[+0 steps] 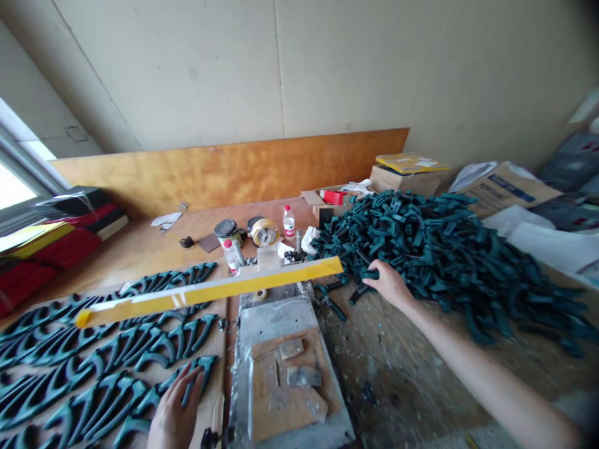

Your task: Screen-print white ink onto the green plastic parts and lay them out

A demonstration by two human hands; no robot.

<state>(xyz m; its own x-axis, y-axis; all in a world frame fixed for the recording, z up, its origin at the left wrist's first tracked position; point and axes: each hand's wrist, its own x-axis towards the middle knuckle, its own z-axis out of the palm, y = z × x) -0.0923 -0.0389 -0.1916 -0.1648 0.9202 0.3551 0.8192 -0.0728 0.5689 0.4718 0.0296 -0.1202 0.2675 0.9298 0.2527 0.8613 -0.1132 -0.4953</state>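
Note:
My left hand (175, 405) is over the near end of the rows on the left, its fingers bent around a dark green curved piece (206, 365) shaped like a handle. The palm side and thumb are partly hidden. Stretched out to the right, my right hand (388, 285) pinches another dark green piece (370, 274) at the left edge of a big heap of such pieces (402, 231). Between my hands stands a metal fixture (281, 315) with a wooden plate (266, 405) on its bed. A yellow-taped bar (210, 292) runs across above it.
Rows of curved pieces (116, 340) lie on cardboard at left. Behind the fixture stand a red-capped bottle (289, 223), a tape roll (264, 232) and a can (227, 231). Red and black boxes (88, 212) sit far left; cardboard boxes (407, 178) are behind the heap.

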